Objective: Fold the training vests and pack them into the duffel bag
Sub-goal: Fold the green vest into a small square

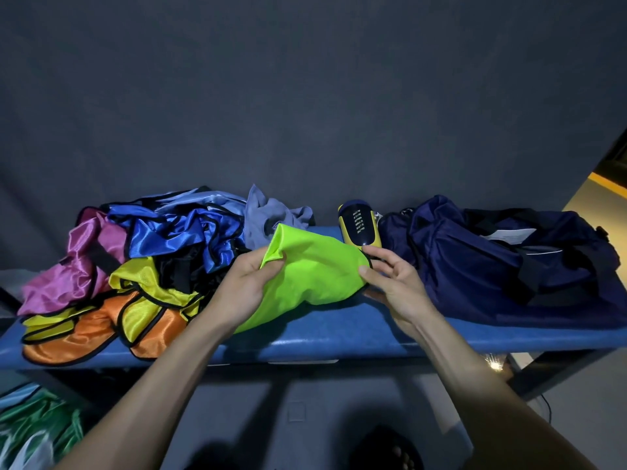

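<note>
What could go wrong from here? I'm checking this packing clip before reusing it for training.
1. The green vest is held only at its two ends by the left hand and right hand, so its fold may slip open on the way to the duffel bag.
2. The shin guard stands between vest and bag and could be knocked over.
3. The vest pile overhangs the bench edge and could slide off.
</note>
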`<move>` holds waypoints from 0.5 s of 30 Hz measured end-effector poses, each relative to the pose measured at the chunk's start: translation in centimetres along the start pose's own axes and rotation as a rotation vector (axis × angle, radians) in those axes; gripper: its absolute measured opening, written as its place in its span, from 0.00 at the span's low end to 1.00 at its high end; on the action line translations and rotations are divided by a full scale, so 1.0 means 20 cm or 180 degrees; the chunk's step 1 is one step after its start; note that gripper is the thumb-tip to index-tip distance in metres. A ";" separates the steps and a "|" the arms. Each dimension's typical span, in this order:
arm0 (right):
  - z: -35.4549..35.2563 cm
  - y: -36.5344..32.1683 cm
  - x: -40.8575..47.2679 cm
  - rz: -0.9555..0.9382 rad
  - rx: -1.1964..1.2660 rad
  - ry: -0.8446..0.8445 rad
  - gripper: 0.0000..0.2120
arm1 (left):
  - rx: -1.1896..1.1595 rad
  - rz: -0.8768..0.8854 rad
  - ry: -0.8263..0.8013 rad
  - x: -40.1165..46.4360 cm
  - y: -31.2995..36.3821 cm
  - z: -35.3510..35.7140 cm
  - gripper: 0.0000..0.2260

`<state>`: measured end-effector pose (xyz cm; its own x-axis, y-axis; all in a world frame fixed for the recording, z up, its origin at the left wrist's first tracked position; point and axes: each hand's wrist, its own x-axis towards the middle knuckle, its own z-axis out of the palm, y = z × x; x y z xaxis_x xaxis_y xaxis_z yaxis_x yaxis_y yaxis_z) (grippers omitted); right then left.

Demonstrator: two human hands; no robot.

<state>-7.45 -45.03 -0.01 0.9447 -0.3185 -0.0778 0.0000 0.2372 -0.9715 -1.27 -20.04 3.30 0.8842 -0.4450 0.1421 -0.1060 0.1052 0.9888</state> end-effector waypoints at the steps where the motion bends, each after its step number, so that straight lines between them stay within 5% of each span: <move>1: 0.01 0.00 0.00 -0.0054 -0.0045 0.0048 0.18 | 0.0025 0.0027 -0.0021 0.00 0.00 0.00 0.13; 7: -0.07 -0.03 0.01 -0.0001 0.0217 -0.0194 0.22 | 0.0115 0.0146 -0.0261 -0.04 0.04 -0.02 0.15; 12: -0.19 -0.06 -0.05 0.0002 -0.1037 -0.1109 0.41 | 0.1240 0.0493 -0.0879 -0.22 -0.01 0.00 0.18; 15: -0.22 -0.03 -0.09 -0.0211 -0.1894 -0.1553 0.44 | 0.1714 0.0572 -0.1118 -0.35 -0.09 0.02 0.25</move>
<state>-10.69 -48.64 -0.22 0.9865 0.1587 -0.0417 0.0160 -0.3456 -0.9382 -7.46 -17.36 0.44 0.6404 -0.7349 0.2231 -0.5308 -0.2135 0.8202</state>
